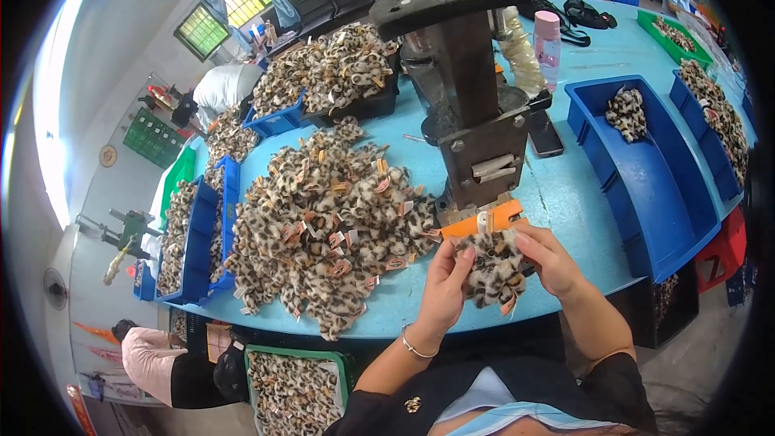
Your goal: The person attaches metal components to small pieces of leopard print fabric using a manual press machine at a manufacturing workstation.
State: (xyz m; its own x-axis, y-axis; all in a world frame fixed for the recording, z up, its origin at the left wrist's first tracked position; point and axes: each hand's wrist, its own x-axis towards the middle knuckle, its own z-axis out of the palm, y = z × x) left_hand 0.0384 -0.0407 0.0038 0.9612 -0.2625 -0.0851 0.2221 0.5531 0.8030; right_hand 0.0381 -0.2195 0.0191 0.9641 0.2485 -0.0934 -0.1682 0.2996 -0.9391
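Shaggy, matt pile cloth makes up the spotted plush piece [492, 270] we hold in bare fingers [539, 244], and the same rough nap covers the heap [315, 226]; its small tags look smooth, paper or thin cloth, we cannot tell which. Beneath lies our worktop [565, 230], smooth with a faint sheen. Dark, dull metal forms the press [475, 73], its bolts [457, 146] brighter, while the orange bar [504, 216] looks smooth and flat-coloured. Around us, the blue bin [646, 169] shows softly glossy moulded plastic, the phone [546, 136] a slick dark face, and the bracelet [412, 344] polished metal.
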